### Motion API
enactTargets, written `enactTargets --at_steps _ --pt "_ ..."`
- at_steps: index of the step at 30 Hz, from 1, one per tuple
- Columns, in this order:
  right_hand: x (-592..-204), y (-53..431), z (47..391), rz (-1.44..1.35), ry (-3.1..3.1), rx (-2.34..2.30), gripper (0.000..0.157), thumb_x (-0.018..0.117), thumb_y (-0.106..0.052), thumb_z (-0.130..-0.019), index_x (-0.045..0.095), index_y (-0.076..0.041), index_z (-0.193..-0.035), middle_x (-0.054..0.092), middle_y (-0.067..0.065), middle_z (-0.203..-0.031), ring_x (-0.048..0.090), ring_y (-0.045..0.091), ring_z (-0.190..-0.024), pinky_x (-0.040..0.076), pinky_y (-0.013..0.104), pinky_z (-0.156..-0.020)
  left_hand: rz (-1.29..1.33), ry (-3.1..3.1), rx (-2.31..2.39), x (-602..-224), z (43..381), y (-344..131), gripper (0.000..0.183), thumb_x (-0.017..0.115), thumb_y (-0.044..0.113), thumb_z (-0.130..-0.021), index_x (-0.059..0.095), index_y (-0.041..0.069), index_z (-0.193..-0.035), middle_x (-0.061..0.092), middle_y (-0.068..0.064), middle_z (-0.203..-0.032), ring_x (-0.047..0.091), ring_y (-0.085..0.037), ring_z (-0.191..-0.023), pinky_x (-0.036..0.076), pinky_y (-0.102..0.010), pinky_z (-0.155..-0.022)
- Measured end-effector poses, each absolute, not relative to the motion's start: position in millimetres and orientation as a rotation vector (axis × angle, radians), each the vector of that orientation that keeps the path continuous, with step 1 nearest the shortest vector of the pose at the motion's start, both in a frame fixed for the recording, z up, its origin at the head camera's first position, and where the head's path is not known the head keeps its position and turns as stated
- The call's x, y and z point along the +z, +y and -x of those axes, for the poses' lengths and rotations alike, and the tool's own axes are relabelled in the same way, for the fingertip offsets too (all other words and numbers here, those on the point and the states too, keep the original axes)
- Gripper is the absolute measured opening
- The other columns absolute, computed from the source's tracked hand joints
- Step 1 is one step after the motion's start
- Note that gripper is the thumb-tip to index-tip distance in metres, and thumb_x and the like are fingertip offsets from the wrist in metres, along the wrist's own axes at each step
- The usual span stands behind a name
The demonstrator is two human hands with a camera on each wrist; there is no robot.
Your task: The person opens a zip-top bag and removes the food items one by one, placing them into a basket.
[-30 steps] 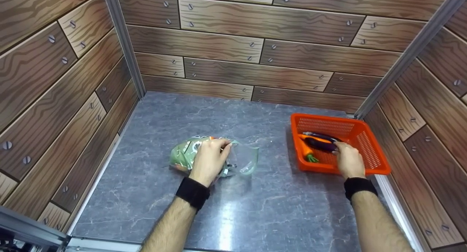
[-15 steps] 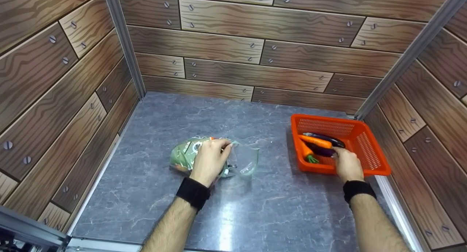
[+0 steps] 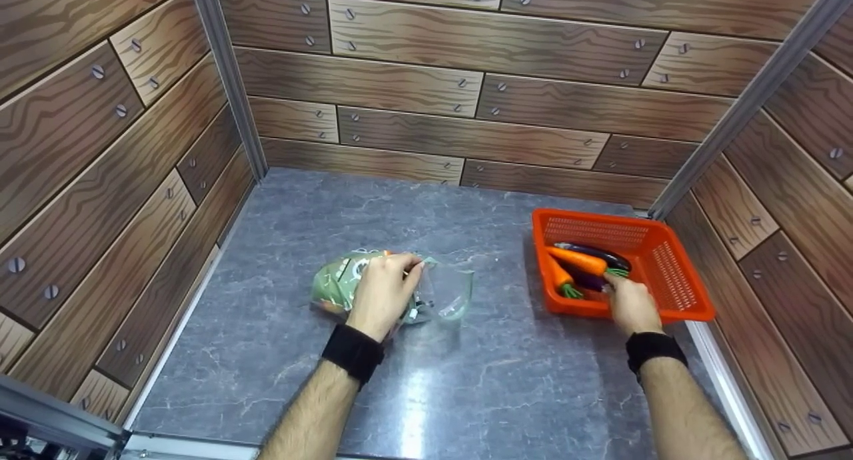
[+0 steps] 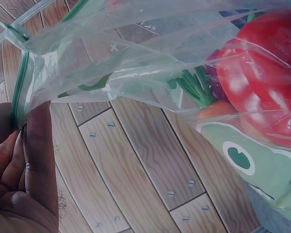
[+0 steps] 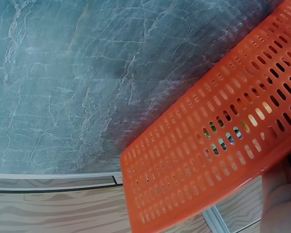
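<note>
My left hand (image 3: 384,287) pinches the green-zipped edge of a clear and green zip bag (image 4: 160,73), between thumb and fingers in the left wrist view. Through the plastic show a glossy red vegetable (image 4: 262,73), an orange carrot top with green leaves, and something purple. My right hand (image 3: 634,305) reaches over the near rim of an orange basket (image 3: 686,273), its fingertips pinching the end of a dark eggplant (image 3: 586,280). One carrot (image 3: 578,260) lies across that eggplant; a second carrot (image 3: 558,273) is at the left. Behind them lies another eggplant (image 3: 600,252).
A grey marbled tabletop (image 3: 506,393) lies under bag and basket. Wood-patterned walls (image 3: 400,73) with metal corner posts enclose it at the back and both sides. The basket stands close to the right wall; its slotted side (image 5: 194,150) fills much of the right wrist view.
My right hand has drawn slightly toward me with the eggplant's end. The eggplant has shifted nearer, and the carrot formerly beneath it now shows on top. My left hand and the bag stay put.
</note>
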State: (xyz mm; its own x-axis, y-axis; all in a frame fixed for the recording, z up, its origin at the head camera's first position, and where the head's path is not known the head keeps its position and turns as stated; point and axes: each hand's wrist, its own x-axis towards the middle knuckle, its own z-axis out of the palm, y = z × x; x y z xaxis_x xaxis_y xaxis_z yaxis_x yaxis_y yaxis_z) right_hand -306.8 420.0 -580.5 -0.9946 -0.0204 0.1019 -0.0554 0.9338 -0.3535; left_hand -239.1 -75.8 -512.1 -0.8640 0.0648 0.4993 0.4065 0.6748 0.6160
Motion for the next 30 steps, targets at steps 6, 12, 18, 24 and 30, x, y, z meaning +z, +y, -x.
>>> enactTargets --at_steps 6,12,18,24,30 --pt "-580.9 417.8 303.6 -0.084 -3.020 0.597 0.040 0.065 -0.006 -0.119 0.068 0.008 -0.156 0.081 0.038 -0.128 0.078 0.042 -0.087 0.059 0.050 -0.075 0.369 -2.450 -1.065 -512.8 238.9 -75.0 0.012 0.081 0.010 -0.110 0.091 0.004 -0.110 0.091 -0.009 -0.102 0.088 -0.024 -0.092 0.072 -0.044 -0.085" --pt "-587.0 412.4 291.6 -0.170 -2.943 0.588 0.036 0.072 -0.004 -0.115 0.074 0.008 -0.149 0.084 0.036 -0.118 0.074 0.035 -0.080 0.056 0.048 -0.072 0.374 -2.445 -1.065 -513.9 238.3 -75.1 0.011 0.082 0.010 -0.109 0.091 0.004 -0.109 0.091 -0.009 -0.101 0.088 -0.024 -0.092 0.072 -0.045 -0.085" --pt "-587.3 398.7 267.3 -0.195 -2.932 0.647 0.038 0.079 -0.004 -0.110 0.076 0.011 -0.144 0.084 0.036 -0.119 0.078 0.035 -0.082 0.062 0.046 -0.073 0.387 -2.430 -1.070 -514.2 237.7 -74.6 0.010 0.082 0.009 -0.108 0.091 0.003 -0.109 0.091 -0.010 -0.101 0.088 -0.024 -0.092 0.073 -0.045 -0.086" --pt "-577.7 387.7 242.1 -0.137 -3.059 0.710 0.042 0.081 -0.006 -0.108 0.074 0.011 -0.146 0.085 0.034 -0.119 0.069 0.022 -0.074 0.052 0.029 -0.063 0.389 -2.430 -1.073 -514.2 237.1 -74.6 0.009 0.082 0.009 -0.108 0.091 0.006 -0.108 0.091 -0.009 -0.101 0.088 -0.024 -0.092 0.072 -0.045 -0.086" --pt "-570.8 383.2 233.0 -0.154 -3.120 0.688 0.038 0.082 -0.004 -0.108 0.077 0.011 -0.142 0.085 0.032 -0.123 0.068 0.022 -0.079 0.050 0.027 -0.067 0.373 -2.434 -1.070 -515.4 236.3 -75.9 0.010 0.083 0.009 -0.108 0.091 0.005 -0.110 0.092 -0.009 -0.103 0.088 -0.024 -0.094 0.072 -0.044 -0.086"
